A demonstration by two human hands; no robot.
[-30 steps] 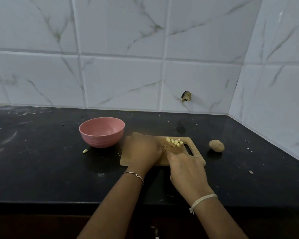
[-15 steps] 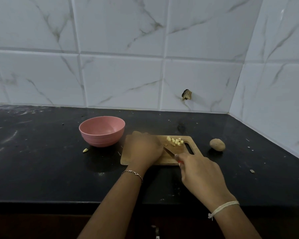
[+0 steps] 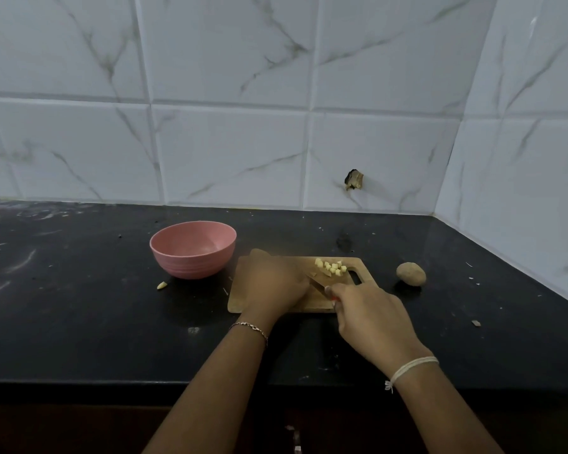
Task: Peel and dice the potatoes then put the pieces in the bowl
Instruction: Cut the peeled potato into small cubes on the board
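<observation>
Black desk (image 3: 79, 306) under marbled white tiles (image 3: 230, 152), wooden cutting board (image 3: 238, 303) at centre, pink bowl (image 3: 191, 265) just left of it. Left hand (image 3: 271, 283) palm-down on the board, grip beneath hidden, cannot tell; right hand (image 3: 371, 309) clenched round a red-handled knife (image 3: 318, 285), blade tip by the left hand. Diced potato pieces (image 3: 332, 267) heaped just beyond both hands; whole unpeeled potato (image 3: 411, 273) on the desk right of the board.

Pink bowl (image 3: 191, 267), centre left, on a black counter (image 3: 79, 306) smeared pale; white tiles (image 3: 227, 152) veined grey fill the upper frame. Pale yellow potato cubes (image 3: 333, 267) on a tan board (image 3: 240, 299), red-handled knife (image 3: 318, 286) at centre, brown potato (image 3: 411, 273) at right.
</observation>
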